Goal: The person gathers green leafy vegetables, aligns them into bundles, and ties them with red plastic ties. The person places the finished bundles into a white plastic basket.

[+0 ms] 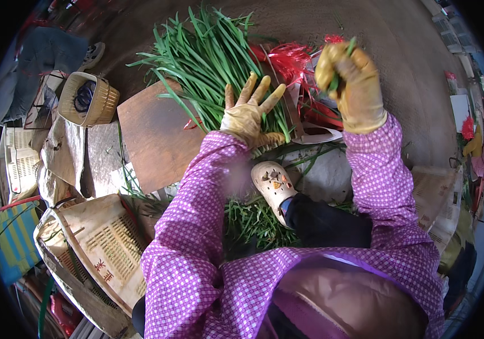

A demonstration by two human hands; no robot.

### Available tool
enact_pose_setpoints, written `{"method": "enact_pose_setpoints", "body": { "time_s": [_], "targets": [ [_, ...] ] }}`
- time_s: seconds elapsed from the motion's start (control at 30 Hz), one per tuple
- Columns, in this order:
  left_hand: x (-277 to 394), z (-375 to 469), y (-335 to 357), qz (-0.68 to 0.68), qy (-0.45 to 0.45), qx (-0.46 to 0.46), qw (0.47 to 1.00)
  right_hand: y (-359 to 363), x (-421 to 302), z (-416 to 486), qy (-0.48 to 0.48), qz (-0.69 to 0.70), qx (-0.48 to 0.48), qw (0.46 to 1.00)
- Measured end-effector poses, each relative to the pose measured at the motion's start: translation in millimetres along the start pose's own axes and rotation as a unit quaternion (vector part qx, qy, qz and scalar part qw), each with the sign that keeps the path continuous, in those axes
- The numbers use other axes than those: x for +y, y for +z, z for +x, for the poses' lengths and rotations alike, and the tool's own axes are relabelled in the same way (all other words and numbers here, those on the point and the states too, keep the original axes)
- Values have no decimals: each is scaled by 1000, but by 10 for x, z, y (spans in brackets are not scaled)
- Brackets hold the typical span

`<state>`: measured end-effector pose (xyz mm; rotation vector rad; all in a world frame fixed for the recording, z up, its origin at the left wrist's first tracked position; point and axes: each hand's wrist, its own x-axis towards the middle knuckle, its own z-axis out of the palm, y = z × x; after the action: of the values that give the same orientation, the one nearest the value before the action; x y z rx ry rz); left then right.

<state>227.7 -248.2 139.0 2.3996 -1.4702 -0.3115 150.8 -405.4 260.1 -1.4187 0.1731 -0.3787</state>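
A thick bundle of long flat green leaves, likely garlic chives (204,51), lies across a brown board (157,140), with its leaf ends pointing away from me. My left hand (248,112), in a yellowed glove, rests flat on the stem end with fingers spread. Farther right, my right hand (350,87), gloved the same way, is raised and curled around a few green leaf pieces (334,82). Between the two hands lies a heap of red plastic strips (288,61).
My beige clog (271,182) stands near loose green trimmings (250,224). Slotted plastic crates (110,250) lie at the lower left, and a woven-look basket (102,101) holds dark bands. Another person's jeans leg (51,51) and shoe (93,55) appear upper left.
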Motion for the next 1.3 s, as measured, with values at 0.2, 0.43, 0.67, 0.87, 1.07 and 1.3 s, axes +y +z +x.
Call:
{"method": "enact_pose_setpoints", "body": {
  "time_s": [0.2, 0.43, 0.67, 0.87, 1.07, 1.3],
  "targets": [
    [-138, 12, 180, -152, 30, 117, 981, -347, 781, -507, 156, -663, -212, 700],
    [27, 107, 92, 16, 49, -42, 998, -305, 1115, -520, 187, -677, -308, 641],
    [59, 144, 55, 29, 60, -55, 996, -402, 685, -730, 232, -507, -415, 719],
    [-15, 53, -5, 31, 51, -30, 998, -841, 408, -1301, 149, -694, -439, 551],
    [-8, -546, 91, -66, -108, 359, 925, -498, 780, -381, -98, -640, -147, 748],
    [-612, -1127, 581, 61, -342, 324, 880, -599, 1613, 166, -70, -770, -201, 602]
  ]
}}
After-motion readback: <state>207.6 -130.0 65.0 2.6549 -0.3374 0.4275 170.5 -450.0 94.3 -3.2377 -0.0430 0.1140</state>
